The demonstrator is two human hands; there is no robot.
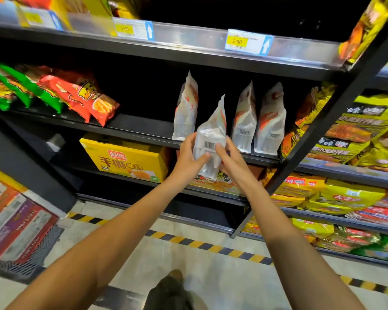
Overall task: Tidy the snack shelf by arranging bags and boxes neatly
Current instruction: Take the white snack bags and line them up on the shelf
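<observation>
Three white pouches stand on the shelf. Left hand and right hand both grip a fourth pouch, unplaced. Chip bags lie toppled, probably next.

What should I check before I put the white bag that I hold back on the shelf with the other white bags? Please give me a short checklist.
1. Grip: left hand and right hand both hold the white bag: ok.
2. Free gap between the leftmost standing bag and the middle standing bag: ok.
3. Standing bags upright: ok, slightly leaning.
4. Held bag clear of the shelf edge: ok.
5. Facing matches the neighbours, barcode side out: ok.
6. Depth behind the row: cannot tell, too dark.
</observation>
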